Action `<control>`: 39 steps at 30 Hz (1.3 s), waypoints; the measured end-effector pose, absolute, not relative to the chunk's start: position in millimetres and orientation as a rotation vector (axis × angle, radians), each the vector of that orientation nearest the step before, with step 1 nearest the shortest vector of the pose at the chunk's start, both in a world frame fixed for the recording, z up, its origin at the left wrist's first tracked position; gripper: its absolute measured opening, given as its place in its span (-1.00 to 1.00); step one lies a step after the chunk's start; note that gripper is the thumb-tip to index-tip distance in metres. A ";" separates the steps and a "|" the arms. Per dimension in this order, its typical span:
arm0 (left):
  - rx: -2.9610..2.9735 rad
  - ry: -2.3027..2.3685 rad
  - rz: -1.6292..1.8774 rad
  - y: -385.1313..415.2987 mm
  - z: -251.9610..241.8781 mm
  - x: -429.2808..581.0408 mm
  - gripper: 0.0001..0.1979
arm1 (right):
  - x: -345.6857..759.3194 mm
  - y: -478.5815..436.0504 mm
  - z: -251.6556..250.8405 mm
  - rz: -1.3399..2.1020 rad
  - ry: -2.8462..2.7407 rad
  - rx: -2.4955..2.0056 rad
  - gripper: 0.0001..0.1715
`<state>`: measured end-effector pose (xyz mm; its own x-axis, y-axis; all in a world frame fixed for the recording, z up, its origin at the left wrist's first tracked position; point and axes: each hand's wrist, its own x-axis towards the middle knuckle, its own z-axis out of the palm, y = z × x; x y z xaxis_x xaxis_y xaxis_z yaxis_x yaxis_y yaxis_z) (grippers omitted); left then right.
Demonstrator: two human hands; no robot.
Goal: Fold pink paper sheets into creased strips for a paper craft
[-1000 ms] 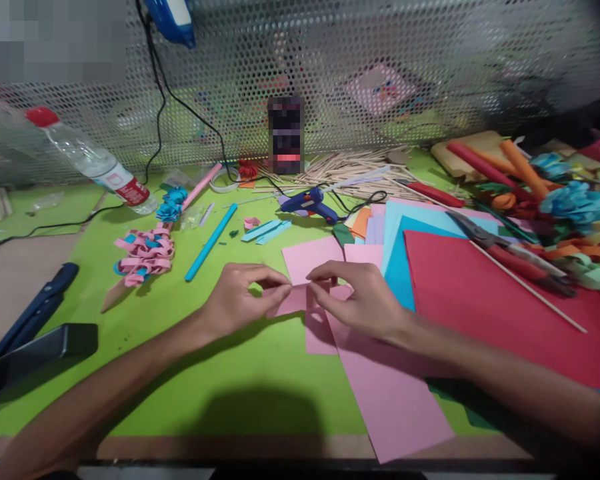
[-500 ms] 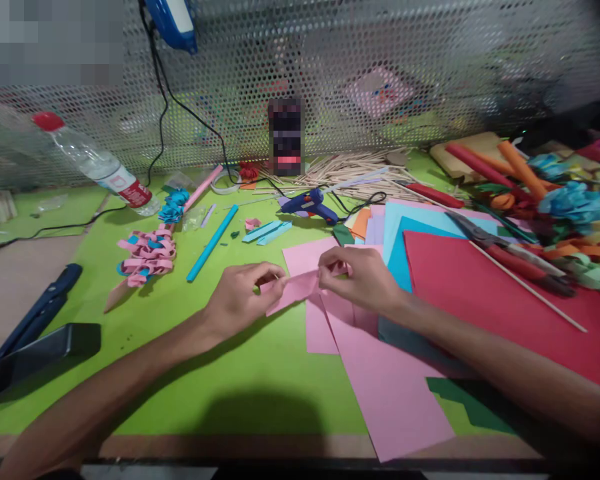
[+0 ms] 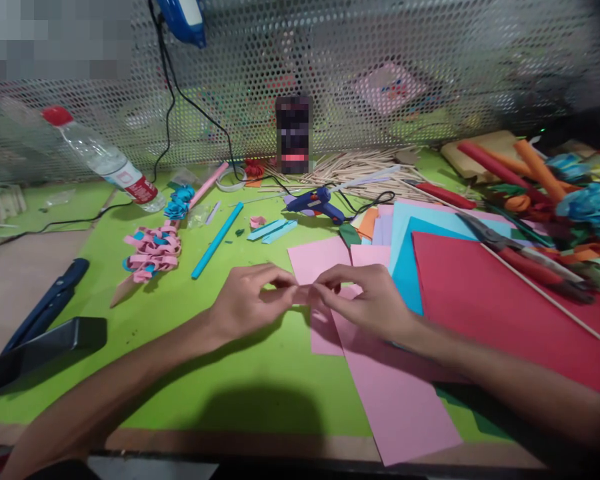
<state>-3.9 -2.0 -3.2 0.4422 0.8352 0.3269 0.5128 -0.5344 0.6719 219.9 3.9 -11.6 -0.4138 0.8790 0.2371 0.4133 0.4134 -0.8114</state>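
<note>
Between my two hands is a small pink piece of paper [image 3: 303, 294], pinched at its ends and mostly covered by the fingers. My left hand [image 3: 253, 297] grips its left end between thumb and fingertips. On the other end, my right hand [image 3: 363, 297] closes in a like pinch. Pink paper sheets [image 3: 385, 387] lie beneath and beside my right hand, some overlapping. Left of my left hand rests a blue paper tube [image 3: 217, 240]. Light blue paper strips [image 3: 275, 229] lie just beyond the hands.
A blue glue gun [image 3: 315, 203] lies behind the hands. Red sheets [image 3: 505, 300] and pliers [image 3: 525, 260] are on the right. At left are a pink-and-blue paper chain [image 3: 153, 253], a bottle [image 3: 105, 160], a stapler [image 3: 50, 300] and a black box [image 3: 45, 357]. Thin sticks [image 3: 350, 167] line the back.
My hands have drawn closer together, and less of the pink paper shows between them. The view has shifted slightly, moving the scene a little to the right.
</note>
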 end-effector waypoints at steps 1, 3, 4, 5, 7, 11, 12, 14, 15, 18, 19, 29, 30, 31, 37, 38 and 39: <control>2.239 1.105 0.889 -5.2 -3.9 -2.0 -0.93 | 219.0 0.8 -12.4 0.880 -2.043 -1.072 -0.89; 2.299 1.075 0.886 -10.6 -4.9 0.9 -0.94 | 217.7 -4.4 -13.5 0.818 -2.118 -1.001 -0.88; 2.334 1.071 0.887 -12.0 -5.2 1.5 -0.94 | 217.5 -6.1 -13.4 0.780 -2.138 -0.974 -0.87; 2.359 1.077 0.888 -12.1 -5.5 1.4 -0.94 | 217.6 -6.9 -12.5 0.747 -2.144 -0.960 -0.87; 2.369 1.098 0.885 -8.0 -5.8 -1.8 -0.93 | 219.0 -6.0 -8.7 0.727 -2.118 -0.977 -0.88; 2.276 1.218 0.860 15.1 -6.0 -18.0 -0.91 | 225.9 4.8 2.4 0.755 -1.947 -1.067 -0.90; 2.251 1.270 0.871 22.1 -6.0 -22.8 -0.92 | 227.9 8.5 3.9 0.767 -1.897 -1.086 -0.90; 2.187 1.370 0.856 34.3 -5.6 -31.4 -0.90 | 231.5 16.1 3.7 0.824 -1.812 -1.103 -0.91; 2.134 1.408 0.861 38.7 -5.4 -34.5 -0.89 | 232.8 19.6 2.2 0.868 -1.775 -1.110 -0.92; 1.914 1.425 0.933 42.7 -5.1 -36.5 -0.84 | 234.0 26.9 -5.4 1.042 -1.707 -1.129 -0.93; 1.848 1.375 0.937 40.9 -5.1 -34.8 -0.81 | 233.5 28.2 -7.8 1.095 -1.692 -1.133 -0.92; 1.718 1.181 1.018 20.7 -10.0 -17.1 -0.77 | 232.2 30.7 -15.1 1.667 -1.586 -1.023 -0.64; 1.745 1.185 1.016 20.9 -9.9 -17.4 -0.79 | 232.3 30.8 -15.4 1.684 -1.588 -1.019 -0.63; 1.795 1.184 0.999 20.9 -9.6 -17.6 -0.80 | 232.2 30.7 -15.6 1.677 -1.585 -1.021 -0.62; 2.215 1.060 0.888 14.8 -8.1 -13.8 -0.36 | 229.8 28.4 -14.5 1.556 -1.564 -1.081 -0.59; 2.210 1.062 0.903 13.6 -8.2 -13.0 -0.42 | 229.6 28.1 -14.0 1.535 -1.565 -1.090 -0.59; 2.180 1.073 0.921 12.6 -8.2 -12.5 -0.51 | 229.6 27.9 -13.4 1.519 -1.565 -1.094 -0.58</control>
